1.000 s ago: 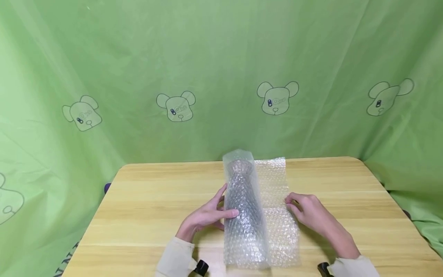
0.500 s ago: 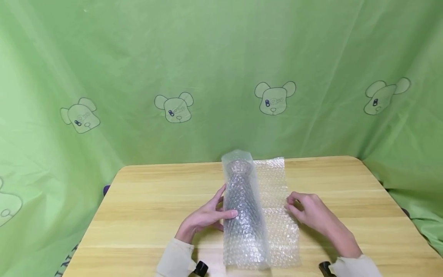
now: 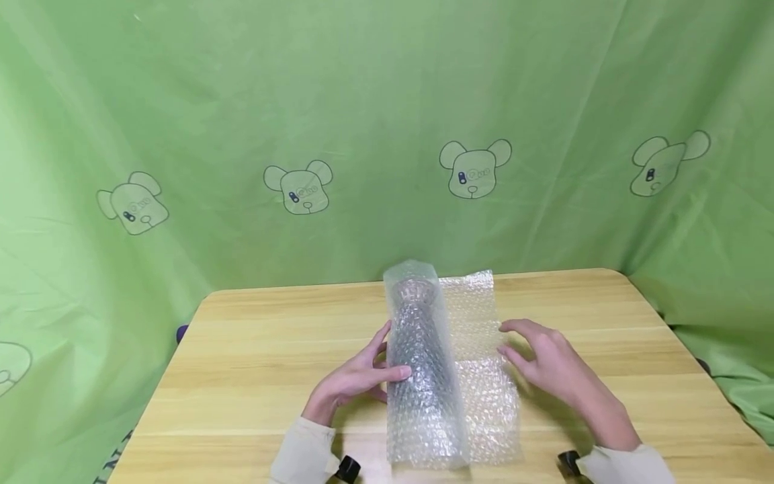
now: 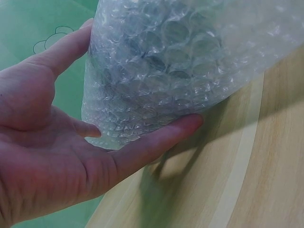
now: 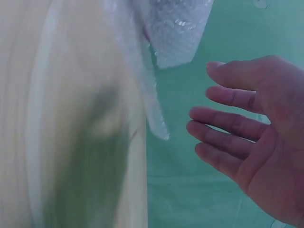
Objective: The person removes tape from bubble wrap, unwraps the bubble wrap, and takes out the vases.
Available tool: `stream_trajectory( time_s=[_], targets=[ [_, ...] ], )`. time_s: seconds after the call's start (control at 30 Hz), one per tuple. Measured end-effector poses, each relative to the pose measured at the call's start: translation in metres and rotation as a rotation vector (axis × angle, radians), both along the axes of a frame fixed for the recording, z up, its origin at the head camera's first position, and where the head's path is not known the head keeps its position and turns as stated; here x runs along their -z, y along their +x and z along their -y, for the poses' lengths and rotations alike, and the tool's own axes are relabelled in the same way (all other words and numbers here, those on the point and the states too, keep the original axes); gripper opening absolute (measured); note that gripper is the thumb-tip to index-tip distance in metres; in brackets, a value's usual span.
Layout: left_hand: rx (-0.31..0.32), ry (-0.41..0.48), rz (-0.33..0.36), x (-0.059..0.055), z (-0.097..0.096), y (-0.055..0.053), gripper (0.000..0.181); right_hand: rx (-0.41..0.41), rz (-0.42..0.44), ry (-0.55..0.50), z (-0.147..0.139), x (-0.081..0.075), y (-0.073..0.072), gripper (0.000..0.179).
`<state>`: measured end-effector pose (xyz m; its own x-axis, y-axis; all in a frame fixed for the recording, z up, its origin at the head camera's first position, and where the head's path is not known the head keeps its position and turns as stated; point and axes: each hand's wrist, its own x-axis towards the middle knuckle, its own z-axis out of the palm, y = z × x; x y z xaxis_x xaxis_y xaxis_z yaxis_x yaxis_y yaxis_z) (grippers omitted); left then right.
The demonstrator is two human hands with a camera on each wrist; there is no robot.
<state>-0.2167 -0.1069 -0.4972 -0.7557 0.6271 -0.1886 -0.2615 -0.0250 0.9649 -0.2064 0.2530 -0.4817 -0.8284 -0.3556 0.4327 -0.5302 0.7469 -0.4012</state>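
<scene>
A vase-shaped object with a flared top (image 3: 417, 291) shows through the bubble wrap (image 3: 426, 403) rolled round it, at the middle of the table. My left hand (image 3: 357, 376) holds this roll from its left side, thumb across the top and fingers along the side. In the left wrist view the bubble wrap (image 4: 152, 71) sits between thumb and fingers. A loose flap (image 3: 484, 396) of the wrap extends to the right of the roll. My right hand (image 3: 547, 359) is at the flap's right edge, thumb and index finger spread apart. Its fingers (image 5: 228, 121) hold nothing in the right wrist view.
The wooden table (image 3: 260, 349) has rounded far corners. A green curtain (image 3: 375, 134) with bear-head drawings hangs behind and at both sides. A black wrist device (image 3: 348, 468) is by the left sleeve, and another (image 3: 570, 464) by the right.
My right thumb and index finger, earlier close together at the flap's edge, have spread apart, and the hand has risen slightly. The left hand keeps its hold on the roll.
</scene>
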Motion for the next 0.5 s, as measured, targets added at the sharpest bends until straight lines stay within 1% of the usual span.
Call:
stream_trajectory(
  time_s=[0.07,0.13,0.2,0.37,0.43,0.5],
  targets=[
    [0.002,0.001,-0.002,-0.001,0.0,0.0,0.111,-0.017,-0.005,-0.005,0.005,-0.003,0.002,0.045],
    [0.003,0.001,-0.004,-0.001,0.0,-0.001,0.112,-0.029,0.017,-0.001,0.011,-0.003,0.004,0.053],
    [0.004,0.0,-0.007,-0.001,-0.001,-0.001,0.112,-0.038,0.062,0.013,0.016,0.0,0.006,0.059],
    [0.006,-0.001,-0.005,0.0,-0.001,-0.001,0.112,-0.069,0.203,0.086,0.023,0.01,0.01,0.071],
    [0.007,0.003,-0.003,0.001,-0.001,-0.001,0.111,-0.081,0.236,0.113,0.024,0.014,0.01,0.075],
    [0.004,0.008,0.0,0.001,-0.001,0.0,0.111,-0.09,0.246,0.13,0.024,0.016,0.01,0.077]
  ],
)
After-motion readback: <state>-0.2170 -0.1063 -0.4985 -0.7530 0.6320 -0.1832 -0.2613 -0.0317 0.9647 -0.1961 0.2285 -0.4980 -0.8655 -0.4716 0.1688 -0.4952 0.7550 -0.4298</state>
